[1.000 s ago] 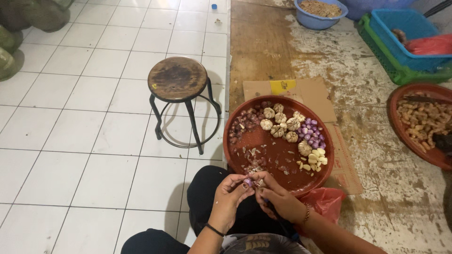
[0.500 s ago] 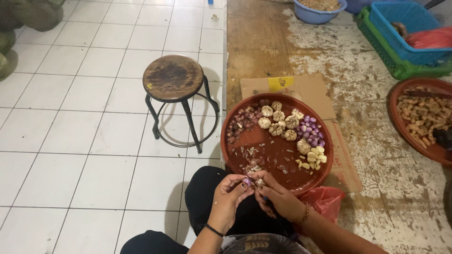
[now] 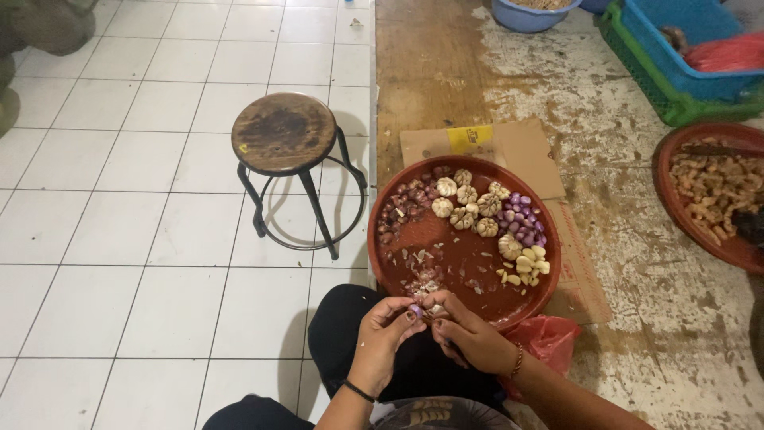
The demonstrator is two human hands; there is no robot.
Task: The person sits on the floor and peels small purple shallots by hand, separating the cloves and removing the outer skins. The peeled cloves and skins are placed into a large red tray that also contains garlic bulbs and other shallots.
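At the lower centre of the frame, a small shallot (image 3: 416,310) is pinched between the left hand (image 3: 383,338) and the right hand (image 3: 469,336), just over the near rim of the round red tray (image 3: 446,256) (garlic bulbs (image 3: 465,205) are heaped at its far side).

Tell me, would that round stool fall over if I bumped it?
Probably not easily. The stool has splayed dark metal legs joined by a ring low down, so it likely stands steady. Its thin frame and small wooden seat suggest it is fairly light, so a push would likely slide it on the smooth white floor tiles. A hard knock at the seat might still tip it.
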